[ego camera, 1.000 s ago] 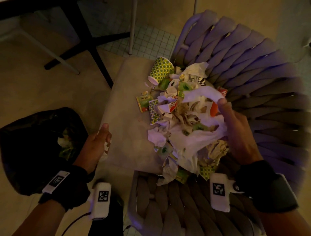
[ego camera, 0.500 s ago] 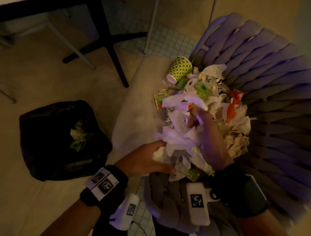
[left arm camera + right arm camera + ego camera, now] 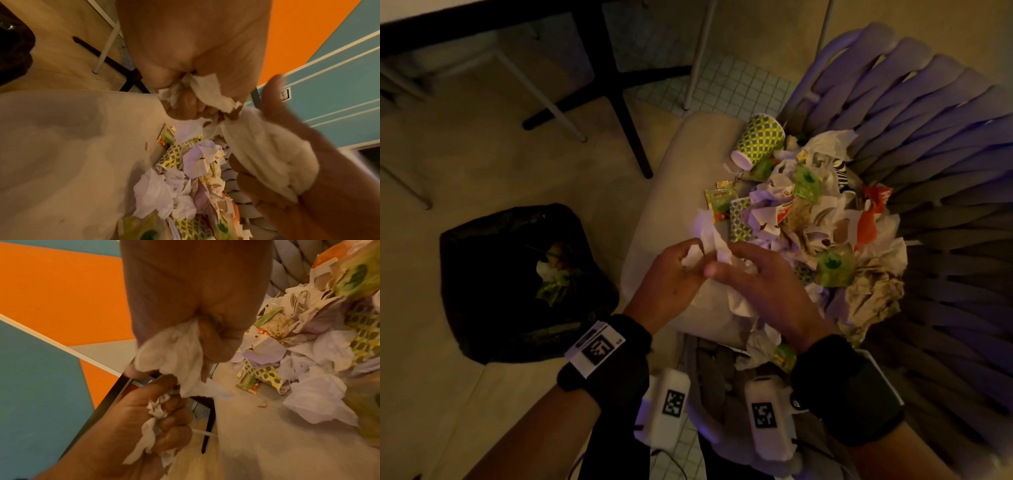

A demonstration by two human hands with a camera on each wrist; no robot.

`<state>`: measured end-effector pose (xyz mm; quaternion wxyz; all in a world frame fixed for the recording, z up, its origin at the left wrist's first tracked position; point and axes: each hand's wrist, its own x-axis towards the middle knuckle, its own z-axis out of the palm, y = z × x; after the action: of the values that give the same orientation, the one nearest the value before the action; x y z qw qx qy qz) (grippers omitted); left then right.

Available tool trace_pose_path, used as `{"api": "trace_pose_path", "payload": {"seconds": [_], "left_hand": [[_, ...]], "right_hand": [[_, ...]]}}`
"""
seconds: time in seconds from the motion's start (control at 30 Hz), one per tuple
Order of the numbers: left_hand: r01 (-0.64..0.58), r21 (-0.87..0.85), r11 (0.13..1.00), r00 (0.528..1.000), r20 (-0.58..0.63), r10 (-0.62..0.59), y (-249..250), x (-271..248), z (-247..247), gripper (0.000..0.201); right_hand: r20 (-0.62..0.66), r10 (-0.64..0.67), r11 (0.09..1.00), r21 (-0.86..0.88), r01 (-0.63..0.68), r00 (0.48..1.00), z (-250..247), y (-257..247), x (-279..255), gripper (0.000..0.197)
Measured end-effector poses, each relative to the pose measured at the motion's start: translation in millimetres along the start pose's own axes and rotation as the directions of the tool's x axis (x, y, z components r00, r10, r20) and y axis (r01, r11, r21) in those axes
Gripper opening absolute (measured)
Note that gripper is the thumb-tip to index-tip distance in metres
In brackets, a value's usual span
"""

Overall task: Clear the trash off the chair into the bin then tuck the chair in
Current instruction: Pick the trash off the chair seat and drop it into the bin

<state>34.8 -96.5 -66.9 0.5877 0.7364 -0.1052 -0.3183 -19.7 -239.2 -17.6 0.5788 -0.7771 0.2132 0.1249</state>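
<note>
Gripping crumpled white tissue — both hands, left hand, right hand, above padded chair

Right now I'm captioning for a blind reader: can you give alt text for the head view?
Both hands meet over the chair seat, the left hand and right hand each holding white tissue. A trash pile with a dotted paper cup covers the seat; a black bin stands on the floor to the left.

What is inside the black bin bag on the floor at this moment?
Inside the black bin bag a small clump of trash shows in the head view: white crumpled paper and green wrapper pieces. Anything deeper is lost in the dark folds of the bag.
</note>
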Motion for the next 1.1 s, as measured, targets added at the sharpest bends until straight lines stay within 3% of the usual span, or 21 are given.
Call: {"api": "trace_pose_path", "payload": {"seconds": [0.1, 0.13, 0.23, 0.33, 0.47, 0.63, 0.7, 0.77, 0.83, 0.93, 1.0, 1.1], "left_hand": [[0.073, -0.087, 0.994, 0.996, -0.043, -0.077, 1.1, -1.4, -10.2, 0.03], [0.132, -0.13, 0.983, 0.989, -0.055, -0.14, -2.3, -2.7, -17.4, 0.032], [0.329, -0.27, 0.905, 0.919, -0.127, -0.372, -17.7, -10.0, -51.7, 0.045], [0.375, -0.299, 0.877, 0.868, -0.219, -0.446, -39.0, -18.9, -94.4, 0.047], [0.421, -0.269, 0.866, 0.812, -0.313, -0.492, -70.5, -37.0, -154.8, 0.044], [0.498, -0.2, 0.844, 0.763, -0.36, -0.536, -121.4, -64.7, -233.5, 0.041], [0.522, -0.142, 0.841, 0.753, -0.387, -0.533, -153.3, -69.2, -260.1, 0.028], [0.567, -0.096, 0.818, 0.745, -0.363, -0.56, -188.5, -74.0, -282.2, 0.004], [0.647, 0.018, 0.762, 0.733, -0.289, -0.615, -231.4, -78.7, -301.1, 0.039], [0.66, 0.181, 0.729, 0.748, -0.252, -0.614, -284.2, -91.1, -310.9, 0.051], [0.636, 0.239, 0.734, 0.77, -0.252, -0.586, -313.7, -97.3, -308.6, 0.053], [0.623, 0.235, 0.747, 0.782, -0.206, -0.588, -342.1, -99.4, -296.3, 0.067]], "right_hand": [[-0.056, -0.072, 0.995, -0.075, 0.068, 0.996, 1.6, 5.4, 5.6, 0.004], [-0.059, -0.065, 0.996, -0.066, 0.061, 0.996, 2.8, 6.1, 8.3, 0.008], [-0.018, -0.021, 0.998, -0.06, 0.019, 1.0, 11.2, -1.7, 19.2, 0.017], [0.054, 0.0, 0.984, -0.178, 0.009, 0.999, 33.6, -24.7, 36.5, 0.049], [0.261, 0.054, 0.984, -0.176, -0.007, 0.964, 96.7, -54.6, 65.9, 0.055], [0.347, 0.089, 0.969, -0.249, 0.0, 0.934, 216.8, -52.2, 106.2, 0.045], [0.386, 0.161, 0.965, -0.255, -0.062, 0.908, 268.1, -36.3, 123.1, 0.034], [0.441, 0.284, 0.94, -0.305, -0.155, 0.852, 318.1, -8.2, 137.6, 0.023], [0.485, 0.361, 0.898, -0.41, -0.158, 0.797, 361.9, 33.8, 151.6, 0.041], [0.559, 0.377, 0.888, -0.445, -0.116, 0.739, 403.7, 93.4, 152.8, 0.058], [0.574, 0.353, 0.918, -0.366, -0.154, 0.739, 416.9, 123.3, 146.8, 0.06], [0.52, 0.346, 0.937, -0.234, -0.259, 0.781, 423.1, 155.4, 140.7, 0.075]]}}
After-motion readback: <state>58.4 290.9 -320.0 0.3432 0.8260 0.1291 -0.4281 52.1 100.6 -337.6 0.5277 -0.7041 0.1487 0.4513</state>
